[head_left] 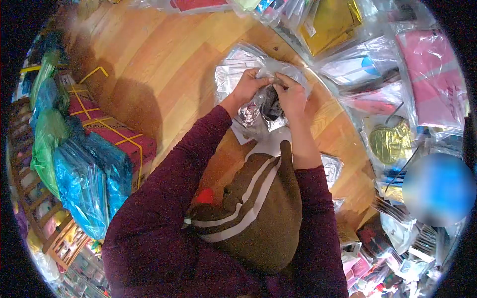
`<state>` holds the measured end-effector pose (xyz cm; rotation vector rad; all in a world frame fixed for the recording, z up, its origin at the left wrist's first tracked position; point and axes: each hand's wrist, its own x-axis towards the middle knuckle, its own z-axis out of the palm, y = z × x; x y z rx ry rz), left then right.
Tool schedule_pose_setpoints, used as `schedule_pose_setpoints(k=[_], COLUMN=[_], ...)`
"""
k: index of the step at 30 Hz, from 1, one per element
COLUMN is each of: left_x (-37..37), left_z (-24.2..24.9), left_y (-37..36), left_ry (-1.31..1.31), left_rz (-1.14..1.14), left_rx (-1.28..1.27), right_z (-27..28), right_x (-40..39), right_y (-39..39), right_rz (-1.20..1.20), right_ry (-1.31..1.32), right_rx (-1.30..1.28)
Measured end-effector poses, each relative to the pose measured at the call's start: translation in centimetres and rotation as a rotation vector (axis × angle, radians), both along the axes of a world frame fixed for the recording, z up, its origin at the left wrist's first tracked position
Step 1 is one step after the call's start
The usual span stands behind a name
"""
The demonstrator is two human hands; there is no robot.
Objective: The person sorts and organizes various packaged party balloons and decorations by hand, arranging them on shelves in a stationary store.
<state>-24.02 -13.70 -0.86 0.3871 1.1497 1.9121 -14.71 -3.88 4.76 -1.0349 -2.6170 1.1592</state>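
Both hands meet at the top edge of a clear plastic bag (254,125) with silvery and dark contents. My left hand (249,85) pinches the bag's edge, fingers closed. Close beside it on the right, my right hand (289,93) also has its fingers closed on the edge. Under and behind the hands, silvery plastic packets (229,72) lie on the wooden floor. The dark, shiny item inside the bag cannot be made out. White sheets (274,142) show just below the bag.
Wrapped packets, among them a gold one (332,26) and a pink one (431,77), line the right side. At left stand strapped red boxes (112,130), blue plastic-wrapped stacks (82,184) and a wooden rack (30,184). A small silvery packet (330,169) lies near my right forearm.
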Motion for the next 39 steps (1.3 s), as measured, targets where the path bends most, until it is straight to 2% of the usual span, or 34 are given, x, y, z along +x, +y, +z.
schedule_pose_setpoints(k=[2,4,11,15,17,21,25,31,32,33,34,35,37,39], left_x=[0.2,0.6,0.4,1.0,1.3,1.9,2.1,2.3,2.3,2.3,2.3,3.0,4.3,4.4], left_z=[-0.2,-0.2,-0.7,-0.5,-0.5,-0.9,-1.3,-1.3,-3.0,-6.2,-7.7,-7.5,-6.8,-3.7], left_y=[0.0,0.1,0.0,0.4,0.6,0.8,1.4,1.6,1.6,1.6,1.6,1.3,1.0,0.6], left_ry=[-0.088,-0.300,-0.395,-0.259,-0.219,-0.138,-0.014,-0.017,-0.016,0.162,0.341,0.342,0.711,0.607], left_rz=[-0.010,0.020,0.012,0.112,0.136,0.179,0.179,0.200,0.198,0.201,0.203,0.202,0.267,0.234], left_rx=[0.003,0.050,0.041,0.066,0.066,0.017,-0.022,-0.028,-0.028,-0.130,-0.229,-0.229,-0.339,-0.348], right_z=[-0.3,-0.5,-0.5,-0.8,-0.5,0.0,0.4,1.2,1.2,0.2,-1.7,-3.1,-2.6,-3.3], right_x=[-0.1,-0.2,-0.4,0.0,0.1,0.3,0.3,-0.3,-0.4,-0.1,0.4,0.8,2.5,3.5], right_y=[-0.1,-0.2,-0.3,-0.8,-1.0,-1.3,-1.5,-2.2,-2.2,-2.1,-1.9,-1.7,-2.8,-3.1], right_rz=[-0.013,-0.026,-0.030,-0.038,-0.056,-0.046,-0.031,0.054,0.081,0.079,0.137,0.197,0.185,0.191], right_ry=[0.016,0.005,-0.010,0.046,-0.096,-0.121,-0.239,-0.473,-0.522,-0.520,-0.626,-0.733,-0.654,-0.668], right_rx=[0.046,0.046,-0.005,0.018,0.062,0.051,0.151,0.263,0.277,0.276,0.247,0.218,0.187,0.137])
